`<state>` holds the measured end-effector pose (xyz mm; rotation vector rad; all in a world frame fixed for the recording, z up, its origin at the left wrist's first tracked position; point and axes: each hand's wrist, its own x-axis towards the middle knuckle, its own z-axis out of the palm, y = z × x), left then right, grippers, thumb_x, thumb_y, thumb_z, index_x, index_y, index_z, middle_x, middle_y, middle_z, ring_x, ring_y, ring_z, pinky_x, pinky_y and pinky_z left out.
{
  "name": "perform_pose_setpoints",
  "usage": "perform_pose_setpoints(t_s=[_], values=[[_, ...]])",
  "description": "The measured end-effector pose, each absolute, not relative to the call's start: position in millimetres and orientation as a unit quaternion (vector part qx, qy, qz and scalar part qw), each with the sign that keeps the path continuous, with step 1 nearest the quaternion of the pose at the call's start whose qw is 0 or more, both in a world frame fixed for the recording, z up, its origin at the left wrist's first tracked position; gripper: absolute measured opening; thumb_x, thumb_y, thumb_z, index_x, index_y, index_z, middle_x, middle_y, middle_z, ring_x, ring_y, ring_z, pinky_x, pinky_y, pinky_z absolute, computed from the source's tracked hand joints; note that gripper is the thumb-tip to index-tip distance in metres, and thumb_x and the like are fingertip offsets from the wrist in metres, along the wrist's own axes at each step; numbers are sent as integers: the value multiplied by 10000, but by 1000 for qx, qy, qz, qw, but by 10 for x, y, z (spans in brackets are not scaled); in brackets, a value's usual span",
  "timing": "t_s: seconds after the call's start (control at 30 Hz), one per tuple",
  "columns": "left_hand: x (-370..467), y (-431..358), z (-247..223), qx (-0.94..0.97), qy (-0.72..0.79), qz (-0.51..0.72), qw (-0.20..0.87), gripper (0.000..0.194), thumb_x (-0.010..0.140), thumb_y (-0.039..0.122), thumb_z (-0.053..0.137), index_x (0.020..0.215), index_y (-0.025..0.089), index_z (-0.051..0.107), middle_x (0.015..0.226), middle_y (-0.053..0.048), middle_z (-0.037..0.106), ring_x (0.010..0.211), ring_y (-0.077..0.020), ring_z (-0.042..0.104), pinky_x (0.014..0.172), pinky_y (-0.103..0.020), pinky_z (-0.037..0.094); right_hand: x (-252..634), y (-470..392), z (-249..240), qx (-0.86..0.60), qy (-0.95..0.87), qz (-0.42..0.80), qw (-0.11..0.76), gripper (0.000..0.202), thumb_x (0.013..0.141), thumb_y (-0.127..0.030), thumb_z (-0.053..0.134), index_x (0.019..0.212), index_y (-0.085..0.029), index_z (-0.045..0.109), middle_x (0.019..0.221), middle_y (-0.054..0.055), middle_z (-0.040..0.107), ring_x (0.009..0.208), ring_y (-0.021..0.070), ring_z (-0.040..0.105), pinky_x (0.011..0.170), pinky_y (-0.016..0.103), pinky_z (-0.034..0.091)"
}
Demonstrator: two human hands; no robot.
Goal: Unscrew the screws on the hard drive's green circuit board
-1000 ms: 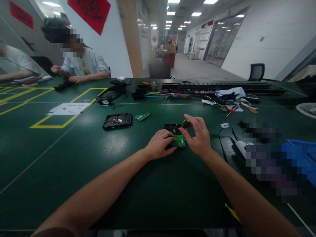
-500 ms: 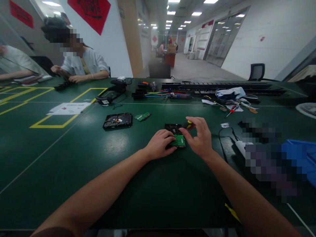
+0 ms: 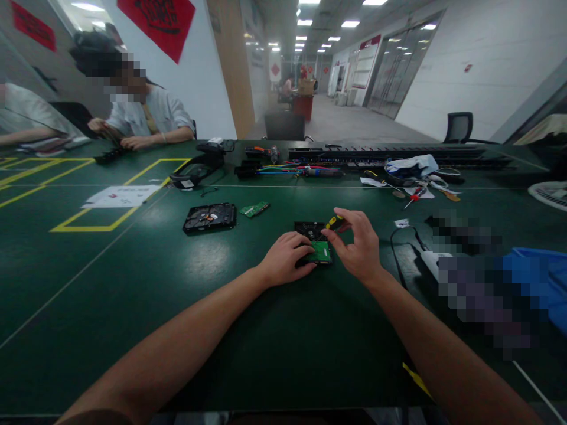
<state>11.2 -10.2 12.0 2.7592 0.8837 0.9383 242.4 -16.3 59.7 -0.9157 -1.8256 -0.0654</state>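
A black hard drive [image 3: 306, 228] with a green circuit board [image 3: 321, 252] on its near part lies on the green table. My left hand [image 3: 290, 258] grips its left side, fingertips on the board and thumb along the near edge. Above the drive's right side, my right hand [image 3: 358, 243] holds a yellow and black screwdriver [image 3: 335, 222] between thumb and fingers. The tool's tip is too small to make out. Farther left lie another black hard drive [image 3: 209, 218] and a loose green circuit board [image 3: 255, 209].
Cables and tools [image 3: 305, 171] lie along the far side, near long black racks [image 3: 390, 154]. A red screwdriver [image 3: 414, 198] and a blue bin [image 3: 538, 277] are on the right. A black headset [image 3: 199, 168] sits beyond the left drive. Two people sit at the far left.
The screwdriver in my right hand has turned, so more of its yellow and black handle shows. My left hand stays on the drive. The view has shifted slightly.
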Motion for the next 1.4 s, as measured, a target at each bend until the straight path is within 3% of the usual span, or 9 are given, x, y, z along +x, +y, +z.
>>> perform_pose_setpoints(t_s=[0.17, 0.53, 0.97, 1.2, 1.4], values=[[112, -102, 118, 904, 289, 311, 40, 259, 964, 405, 697, 1136, 215, 734, 1205, -102, 708, 1150, -279, 666, 1083, -502, 518, 2407, -168, 575, -379, -763, -10, 524, 567, 1015, -228, 623, 1549, -364, 488, 1364, 89, 665, 993, 232, 717, 877, 456, 660], [105, -87, 101, 907, 285, 307, 39, 256, 973, 406, 693, 1139, 214, 727, 1218, -100, 712, 1166, -282, 664, 1074, -495, 515, 2415, -183, 617, -372, -765, -34, 525, 533, 997, -232, 695, 1487, -397, 564, 1158, 47, 658, 886, 205, 682, 818, 430, 634], [103, -74, 70, 907, 287, 307, 34, 253, 971, 409, 698, 1139, 223, 731, 1212, -94, 710, 1164, -282, 663, 1075, -495, 514, 2408, -188, 618, -384, -776, -38, 499, 608, 1025, -213, 619, 1593, -383, 483, 1202, 65, 666, 927, 207, 682, 909, 426, 599], [105, -73, 63, 906, 284, 313, 33, 255, 963, 405, 706, 1139, 221, 728, 1211, -93, 708, 1159, -280, 666, 1081, -503, 512, 2373, -212, 614, -391, -775, -17, 496, 521, 1022, -250, 616, 1524, -372, 546, 1205, 69, 639, 892, 205, 679, 875, 427, 612], [111, -86, 91, 904, 283, 318, 32, 241, 972, 396, 697, 1125, 214, 732, 1210, -97, 710, 1142, -275, 671, 1083, -498, 514, 2364, -213, 715, -387, -783, -2, 487, 522, 1017, -207, 574, 1529, -305, 541, 1338, 104, 688, 1089, 250, 702, 960, 449, 605]])
